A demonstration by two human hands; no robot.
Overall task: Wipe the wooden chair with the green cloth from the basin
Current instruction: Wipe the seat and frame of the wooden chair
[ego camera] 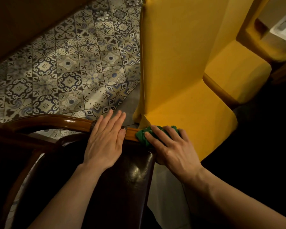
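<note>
Fingers [153, 132] of the right hand [169, 146] spread and curled down over the green cloth [141, 135], pressing it onto the top rail of the wooden chair [69, 123], at the rail's right end. Left hand [104, 139] lies flat and open on the same rail just left of the cloth, fingers together, pointing far, gripping nothing; it looks to be steadying the chair. Step in hand, as I judge it: wiping along the rail. To do it well, keep the cloth bunched under the palm, wrap it over the rounded edge so both faces of the rail get wiped, and slide the bracing hand away before the cloth reaches it. Rail is glossy varnished wood, curved, catching a highlight to the left; below it a dark shiny padded back. Basin not in view. Room is dim. Patterned floor tiles [69, 76] spread far and left. Two yellow upholstered chairs [180, 71] stand close on the right, the nearer just beside the cloth.
</note>
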